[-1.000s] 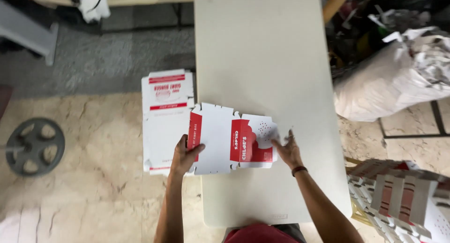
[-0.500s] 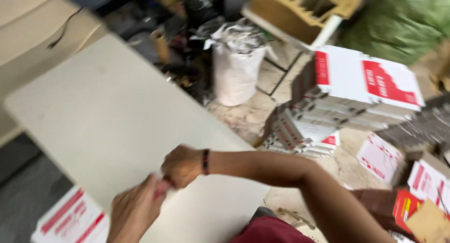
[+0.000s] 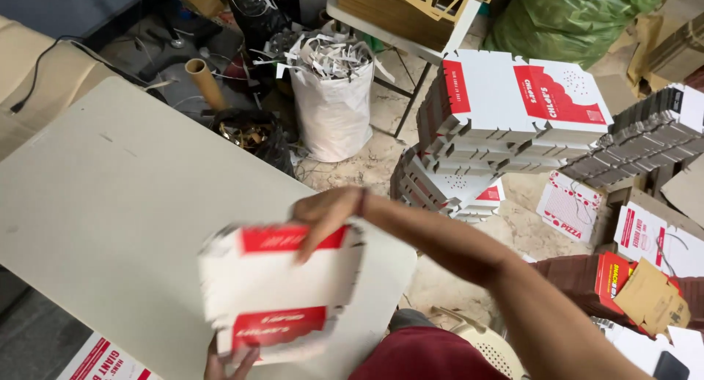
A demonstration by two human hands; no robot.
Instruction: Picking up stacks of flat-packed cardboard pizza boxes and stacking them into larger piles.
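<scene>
A flat white and red cardboard box blank (image 3: 279, 292) is held over the near corner of the pale table (image 3: 125, 204); it is blurred by motion. My right hand (image 3: 326, 215) grips its far edge from above, the arm reaching in from the right. My left hand (image 3: 229, 362) holds its near edge from below, only the fingers showing at the bottom of the view.
A tall stack of the same flat blanks (image 3: 506, 123) stands on the floor to the right, with more cardboard stacks (image 3: 645, 145) beyond. A white sack of paper scraps (image 3: 334, 101) and a cardboard tube (image 3: 204, 83) stand behind the table. A printed blank (image 3: 99, 358) lies on the floor at bottom left.
The view has swung from the table top toward the right side stacks. The blank, flat on the table a second ago, is now lifted between both hands.
</scene>
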